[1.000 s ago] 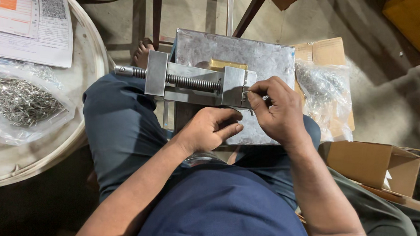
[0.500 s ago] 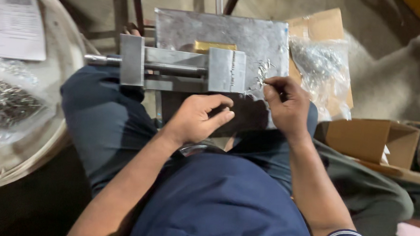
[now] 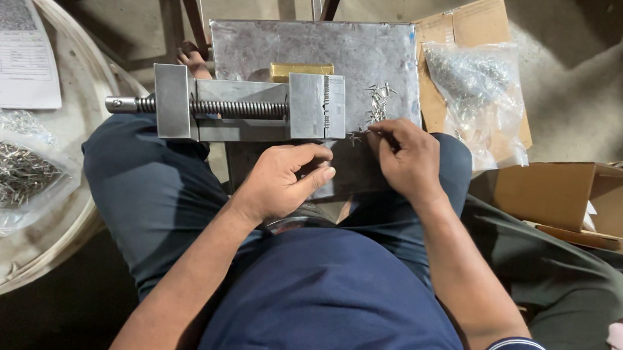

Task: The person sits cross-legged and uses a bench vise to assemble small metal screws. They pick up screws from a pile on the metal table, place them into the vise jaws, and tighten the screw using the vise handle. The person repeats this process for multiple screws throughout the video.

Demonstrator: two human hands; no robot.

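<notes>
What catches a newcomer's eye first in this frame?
A steel vise lies on a grey metal plate across the person's lap. The right hand pinches at a little heap of small metal pins, with the left hand resting beside it.

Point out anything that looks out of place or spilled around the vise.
Nothing looks damaged. A small heap of loose metal pins lies scattered on the steel plate just right of the vise, outside the bags. The right hand picks at the heap's near edge; the left hand rests below the vise.
</notes>
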